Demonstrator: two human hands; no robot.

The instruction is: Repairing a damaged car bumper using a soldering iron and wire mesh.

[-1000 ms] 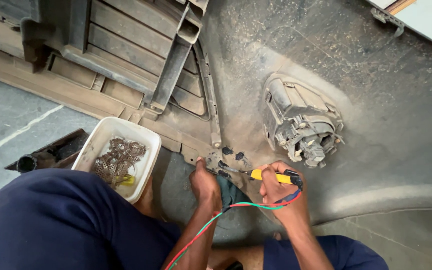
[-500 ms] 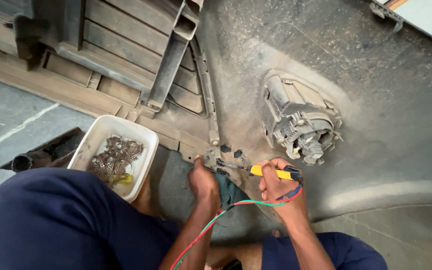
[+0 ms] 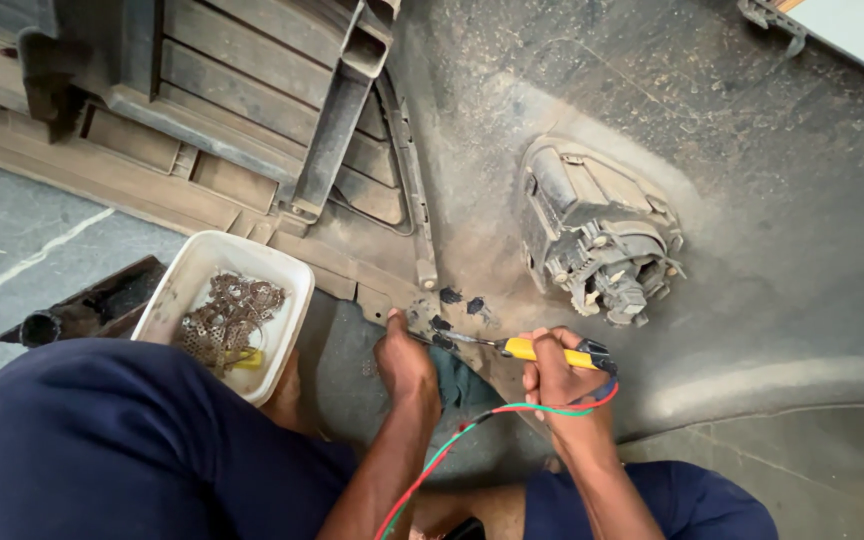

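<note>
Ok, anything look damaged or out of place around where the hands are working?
Yes. The grey panel edge by the left hand looks broken, with dark fragments scattered beside it. The right hand holds a yellow-handled tool there. Everything is dusty.

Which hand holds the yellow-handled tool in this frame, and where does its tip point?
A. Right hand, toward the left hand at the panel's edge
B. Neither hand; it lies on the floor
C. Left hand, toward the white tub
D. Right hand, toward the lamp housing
A: the right hand grips the yellow-handled screwdriver, its shaft running toward the left hand at the edge of the dusty panel.
</note>
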